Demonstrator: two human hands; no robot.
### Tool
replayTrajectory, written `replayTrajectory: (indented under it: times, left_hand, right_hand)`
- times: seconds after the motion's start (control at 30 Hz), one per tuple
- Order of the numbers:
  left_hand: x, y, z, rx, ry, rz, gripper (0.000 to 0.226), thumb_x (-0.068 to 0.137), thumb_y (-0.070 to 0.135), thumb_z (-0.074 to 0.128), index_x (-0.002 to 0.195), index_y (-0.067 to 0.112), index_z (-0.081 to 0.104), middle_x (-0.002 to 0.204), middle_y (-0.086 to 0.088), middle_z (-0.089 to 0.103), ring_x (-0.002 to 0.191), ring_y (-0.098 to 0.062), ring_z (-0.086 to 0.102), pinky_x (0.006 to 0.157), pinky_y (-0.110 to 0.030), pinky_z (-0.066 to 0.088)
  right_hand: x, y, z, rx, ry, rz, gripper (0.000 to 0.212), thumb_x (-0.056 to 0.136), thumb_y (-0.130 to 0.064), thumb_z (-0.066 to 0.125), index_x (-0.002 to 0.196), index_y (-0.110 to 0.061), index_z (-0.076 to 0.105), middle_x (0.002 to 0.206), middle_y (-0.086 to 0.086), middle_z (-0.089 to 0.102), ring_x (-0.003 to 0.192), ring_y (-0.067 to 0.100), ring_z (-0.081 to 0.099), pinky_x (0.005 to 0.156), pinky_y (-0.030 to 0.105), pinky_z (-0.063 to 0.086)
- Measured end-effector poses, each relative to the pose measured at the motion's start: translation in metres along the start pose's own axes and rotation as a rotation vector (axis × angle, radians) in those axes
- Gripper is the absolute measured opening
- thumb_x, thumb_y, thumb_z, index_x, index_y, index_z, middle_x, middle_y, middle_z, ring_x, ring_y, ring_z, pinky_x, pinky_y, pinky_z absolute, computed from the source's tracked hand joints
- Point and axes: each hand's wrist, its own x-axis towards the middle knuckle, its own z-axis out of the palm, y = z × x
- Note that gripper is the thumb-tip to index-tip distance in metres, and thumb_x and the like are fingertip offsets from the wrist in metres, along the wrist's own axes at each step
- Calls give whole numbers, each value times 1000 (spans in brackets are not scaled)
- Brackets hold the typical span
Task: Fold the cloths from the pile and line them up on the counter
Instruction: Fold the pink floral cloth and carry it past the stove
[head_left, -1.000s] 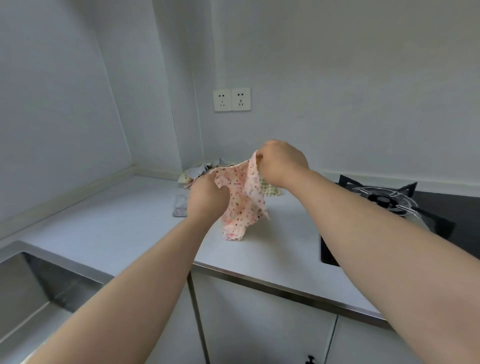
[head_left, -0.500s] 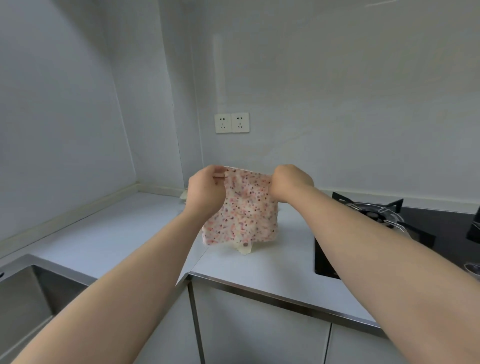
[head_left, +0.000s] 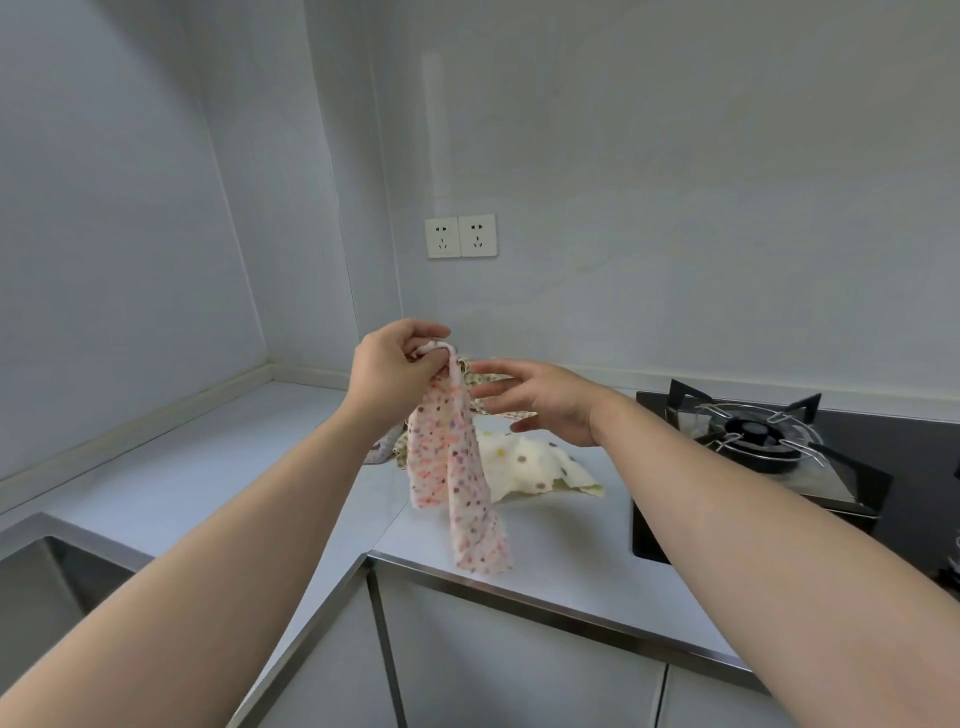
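Pink cotton sprinkled with small coloured dots: the cloth (head_left: 457, 467) hangs in the air as a long narrow strip, its long axis running almost straight down. Its lower end dangles near the front edge of the counter (head_left: 234, 467); whether it touches the surface cannot be told.

Your left hand (head_left: 395, 369) holds the very top of the strip, its fingers (head_left: 431, 358) curled and pinched tight on the bunched fabric. Your right hand (head_left: 540, 402) is just to the right of the cloth's upper part, empty, palm turned towards the fabric, fingers (head_left: 493, 370) straight and spread apart. That free hand is the nearer one to the hanging length. The cloth lies to its left and below it, so the likely next move is a short reach leftward and down to catch an edge or a lower corner.

Behind the strip, towards the counter's back edge, lies the pile (head_left: 535, 465) of unfolded cloths, with a cream dotted one nearest you. A gas hob (head_left: 753, 436) sits at the counter's right end, and a steel sink (head_left: 52, 582) at its left.
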Motion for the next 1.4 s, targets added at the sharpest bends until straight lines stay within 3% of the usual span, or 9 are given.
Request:
replayTrajectory:
  times: [0.3,0.47,0.67,0.77,0.9,1.07,1.17,1.27,1.4]
  left_hand:
    - [1,-5,-11,150,27,12,7,88,24,74,83,20,71,63,0,71,56,-8,67,60,-23,52]
    - [2,-18,-20,201,47,-46,26,91,41,68,85,16,65,64,-2,70,62,-20,68,64,-39,59]
    - [6,-25,-31,64,37,-169,34,100,33,57,99,-1,57,59,-17,68,47,-23,67,47,-29,52]
    - [11,-34,-39,66,63,-169,29,98,32,60,94,4,60,62,-12,70,54,-24,71,62,-39,60]
    - [18,-48,-51,126,130,-164,30,94,39,64,84,11,61,77,-7,71,74,-24,72,76,-46,59]
    - [1,-55,-68,106,220,-102,29,93,42,64,82,15,63,88,-11,71,88,-30,66,82,-47,53]
    - [-28,-73,-79,98,150,-131,23,90,45,64,78,26,64,82,-17,67,81,-38,63,75,-48,54]
    - [-70,-102,-87,254,-7,-174,17,95,34,64,81,27,68,66,6,61,58,-17,50,53,-26,41]
    - [-122,-134,-95,540,-234,-165,11,94,37,64,94,34,74,93,23,65,93,-3,58,77,-25,45]
  right_hand:
    - [14,2,23,-5,-54,-42,15,82,-18,79,91,-20,67,90,-4,67,91,14,63,81,35,44]
    - [20,0,31,135,-102,-44,11,96,-11,62,88,-18,58,86,-2,64,87,18,61,79,38,53]
    - [29,-7,37,91,32,-34,10,98,-23,62,98,-17,53,64,0,58,52,15,53,48,27,46]
    - [34,-7,32,-36,-8,-43,22,90,-16,73,107,-11,61,65,1,66,59,16,62,56,30,55]
    - [42,-11,27,-683,167,-126,26,87,-10,68,66,-15,52,62,-2,48,61,19,48,54,27,39]
    - [42,0,39,-716,523,-514,11,99,-16,53,104,-11,62,98,5,66,90,22,57,77,36,48]
    - [33,29,48,-923,377,-576,9,96,-13,53,102,-15,60,97,3,65,90,24,55,76,41,48]
    - [22,71,62,-1086,137,-507,23,93,-9,52,110,-21,61,108,0,64,101,21,55,84,40,50]
    - [3,104,78,-1181,-82,-371,33,93,-7,47,114,-23,67,116,-3,64,113,20,54,94,36,46]
